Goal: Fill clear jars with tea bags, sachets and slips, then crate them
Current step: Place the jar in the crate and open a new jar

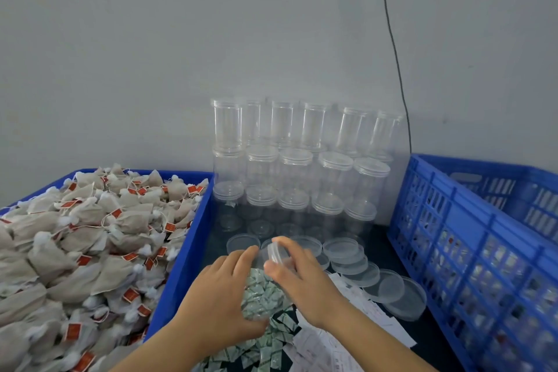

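**Steady on the jar mouth**

Right now I have both hands low over the sachets [265, 338]. My left hand [223, 290] curls round a clear jar [262, 290] lying tilted on that pile, sachets showing through its wall. My right hand [297, 278] pinches the jar's rim at its mouth. To do this well, I judge I should keep the mouth raised so nothing spills back. Tea bags [90, 238] wait in the bin at left; the blue crate [471, 251] stands right.
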